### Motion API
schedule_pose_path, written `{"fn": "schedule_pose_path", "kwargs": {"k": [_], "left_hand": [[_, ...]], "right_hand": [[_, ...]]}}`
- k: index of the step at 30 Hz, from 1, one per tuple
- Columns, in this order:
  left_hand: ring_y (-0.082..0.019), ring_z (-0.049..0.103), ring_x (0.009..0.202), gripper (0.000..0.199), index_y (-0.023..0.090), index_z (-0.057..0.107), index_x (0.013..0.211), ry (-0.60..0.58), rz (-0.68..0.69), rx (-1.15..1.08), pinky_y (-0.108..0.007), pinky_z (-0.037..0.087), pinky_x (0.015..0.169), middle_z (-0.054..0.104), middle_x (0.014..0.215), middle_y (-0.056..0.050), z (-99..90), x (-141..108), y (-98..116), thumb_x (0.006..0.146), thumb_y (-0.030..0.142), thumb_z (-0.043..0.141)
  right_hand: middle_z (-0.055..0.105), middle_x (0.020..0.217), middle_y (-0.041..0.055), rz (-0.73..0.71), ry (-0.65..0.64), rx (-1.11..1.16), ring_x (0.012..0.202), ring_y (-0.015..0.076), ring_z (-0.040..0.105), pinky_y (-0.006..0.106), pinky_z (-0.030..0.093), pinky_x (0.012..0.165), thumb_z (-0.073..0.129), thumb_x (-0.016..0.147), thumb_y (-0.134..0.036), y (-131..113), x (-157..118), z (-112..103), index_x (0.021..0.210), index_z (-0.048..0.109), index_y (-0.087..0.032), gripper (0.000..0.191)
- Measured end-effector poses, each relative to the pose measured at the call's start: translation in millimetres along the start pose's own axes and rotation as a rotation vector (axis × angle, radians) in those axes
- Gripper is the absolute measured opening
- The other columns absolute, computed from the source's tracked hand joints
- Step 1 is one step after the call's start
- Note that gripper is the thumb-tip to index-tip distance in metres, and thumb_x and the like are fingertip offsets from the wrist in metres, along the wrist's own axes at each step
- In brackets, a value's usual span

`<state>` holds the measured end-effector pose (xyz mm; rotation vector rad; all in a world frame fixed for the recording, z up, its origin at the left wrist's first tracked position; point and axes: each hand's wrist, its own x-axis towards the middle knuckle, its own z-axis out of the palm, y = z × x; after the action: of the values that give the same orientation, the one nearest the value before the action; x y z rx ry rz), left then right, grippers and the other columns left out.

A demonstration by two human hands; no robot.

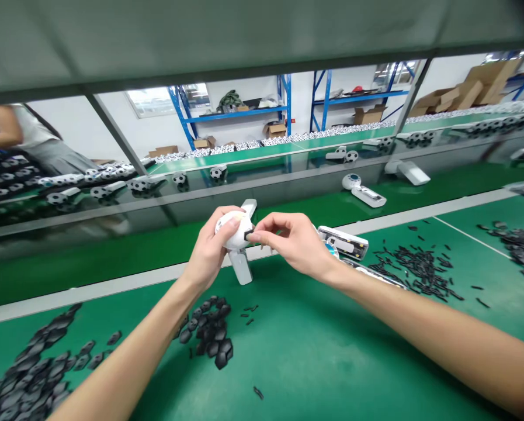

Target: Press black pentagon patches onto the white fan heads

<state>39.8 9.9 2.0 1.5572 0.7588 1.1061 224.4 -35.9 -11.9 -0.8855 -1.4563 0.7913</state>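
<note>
My left hand (218,234) is closed around a white plastic ball-shaped housing (233,237), thumb on its front. One flat white arm shows behind the ball, and another flat white arm (242,268) hangs below it. At the ball's right side my right hand (288,240) pinches a small black piece (248,235) that touches the housing; whether it is seated there I cannot tell. Below the hands lies a cluster of black panels (213,330), several of them hexagonal. Partly hidden behind my right wrist are white housings with exposed inner parts (344,241).
Black panels (34,374) lie heaped at left on the green bench (297,362); small black strips (419,269) lie at right. Beyond the grey bench edge, a green belt (156,251) carries white units (369,196). Football-patterned units (218,171) line a ledge. Another person (38,134) stands far left.
</note>
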Motion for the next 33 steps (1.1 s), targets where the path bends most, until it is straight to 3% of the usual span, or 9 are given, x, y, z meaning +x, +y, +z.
{"fn": "schedule_pose_path", "kwargs": {"k": [4,9,14,18,28,33], "left_hand": [[-0.017,0.054,0.078,0.055,0.024,0.067,0.119,-0.044,0.059,0.065,-0.024,0.045,0.063,0.066,0.104,-0.005,-5.5,-1,-3,0.091,0.07,0.075],[-0.015,0.05,0.072,0.047,0.027,0.068,0.124,-0.067,0.182,0.254,-0.025,0.042,0.061,0.063,0.096,-0.002,-10.2,-1,-4,0.103,0.068,0.059],[-0.017,0.057,0.074,0.053,0.023,0.067,0.117,-0.005,0.29,0.446,-0.026,0.047,0.062,0.068,0.097,-0.004,-4.7,-2,2,0.085,0.063,0.082],[-0.017,0.059,0.073,0.056,0.021,0.068,0.109,0.065,0.311,0.421,-0.025,0.048,0.059,0.07,0.096,-0.005,-1.8,-1,-1,0.074,0.059,0.092],[-0.017,0.065,0.077,0.037,0.021,0.069,0.103,0.147,0.451,0.4,-0.026,0.05,0.063,0.071,0.096,-0.005,-2.7,-3,-11,0.082,0.046,0.087],[-0.018,0.065,0.074,0.037,0.02,0.068,0.104,0.151,0.465,0.32,-0.029,0.051,0.063,0.07,0.096,-0.004,3.1,-3,-15,0.083,0.044,0.087]], "right_hand": [[0.075,0.075,-0.0006,-0.021,0.004,0.001,0.069,0.014,0.065,0.026,0.049,0.065,0.083,0.087,-0.033,0,0,2,0.077,0.076,-0.019,0.019],[0.076,0.077,0.0013,-0.008,-0.033,-0.007,0.072,0.0167,0.069,0.029,0.052,0.068,0.081,0.088,-0.034,-2,0,-1,0.078,0.076,-0.019,0.019],[0.076,0.074,0.0013,0.003,-0.08,-0.039,0.071,0.0181,0.072,0.03,0.057,0.069,0.075,0.089,-0.027,-6,0,-2,0.079,0.075,-0.018,0.014],[0.079,0.079,0.0023,-0.03,-0.101,-0.09,0.075,0.02,0.076,0.032,0.06,0.072,0.067,0.091,-0.017,-12,-1,-1,0.084,0.076,-0.018,0.011],[0.083,0.092,0.0055,0.029,-0.267,-0.081,0.087,0.0212,0.08,0.031,0.064,0.081,0.064,0.097,-0.018,-28,2,-13,0.099,0.083,-0.016,0.02],[0.083,0.09,0.0049,-0.017,-0.059,-0.114,0.072,0.0178,0.079,0.026,0.063,0.066,0.072,0.096,-0.019,-44,0,-22,0.103,0.084,-0.014,0.014]]}}
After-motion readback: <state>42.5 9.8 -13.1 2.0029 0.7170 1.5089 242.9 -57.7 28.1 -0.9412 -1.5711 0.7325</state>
